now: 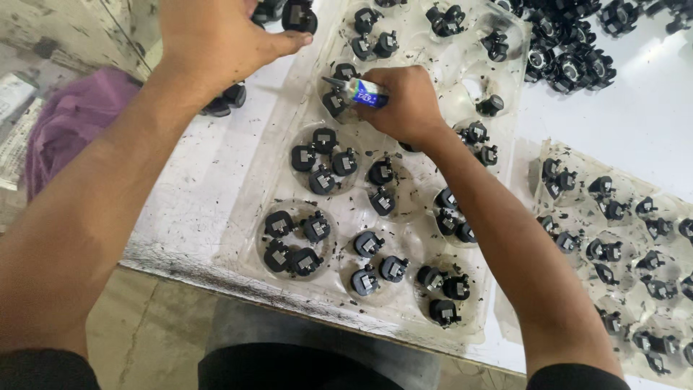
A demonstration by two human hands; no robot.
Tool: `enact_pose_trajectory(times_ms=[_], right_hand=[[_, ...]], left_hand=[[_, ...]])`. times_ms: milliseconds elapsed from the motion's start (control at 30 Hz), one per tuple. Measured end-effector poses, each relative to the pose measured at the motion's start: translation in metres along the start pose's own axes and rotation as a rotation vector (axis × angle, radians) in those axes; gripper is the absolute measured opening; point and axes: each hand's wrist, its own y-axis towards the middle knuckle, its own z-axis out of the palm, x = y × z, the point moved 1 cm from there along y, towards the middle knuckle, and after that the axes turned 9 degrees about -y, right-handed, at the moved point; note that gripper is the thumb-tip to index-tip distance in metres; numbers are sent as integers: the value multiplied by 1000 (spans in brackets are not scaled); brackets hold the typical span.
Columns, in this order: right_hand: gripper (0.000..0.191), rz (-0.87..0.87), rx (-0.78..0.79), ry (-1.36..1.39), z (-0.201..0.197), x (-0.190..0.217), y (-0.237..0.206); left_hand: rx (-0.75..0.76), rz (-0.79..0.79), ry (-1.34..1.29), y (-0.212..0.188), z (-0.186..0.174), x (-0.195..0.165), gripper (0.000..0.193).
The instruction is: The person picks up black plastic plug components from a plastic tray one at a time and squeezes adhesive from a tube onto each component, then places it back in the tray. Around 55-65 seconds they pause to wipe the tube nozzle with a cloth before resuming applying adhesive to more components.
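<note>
Now | right hand (pixel 408 105) pinching tube (pixel 364 92) over tray (pixel 289 130) | left hand (pixel 213 40) spread near tray's far-left edge

black parts (pixel 323 173) in a clear tray (pixel 289 123), blue-white tube (pixel 367 93), purple cloth (pixel 72 119), white table (pixel 209 166)

One view only — the head camera, looking steeply down from above the person's seat onto the table (pixel 216 180), facing away from the body. It sits close: both forearms enter from the bottom edge, the near tray (pixel 289 289) fills mid-frame.
</note>
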Motion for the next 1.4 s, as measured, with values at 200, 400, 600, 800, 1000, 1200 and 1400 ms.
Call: enact_pose_trajectory(times_ms=[200,400,600,800,1000,1200,1400], right_hand=[[35,-189,66,-67,11,-5,28],[32,-298,105,-63,11,-1,27],[33,-270,78,-32,14,3,34],[29,-134,-92,326,-19,-9,22],[22,303,-161,263,-78,-32,-31],[17,356,-221,289,-102,-36,-89],[20,463,-226,282,-102,-34,-127]], left_hand=[[-61,-9,-188,-25,-25,6,48],[-79,11,-213,-34,-32,1,47],[-23,-35,-160,-38,-30,-4,47],[53,102,-81,-28,-23,-13,41],[321,364,-72,8,25,-44,44],[408,59,-109,12,58,-66,41],[516,-323,12,-1,71,-77,55]])
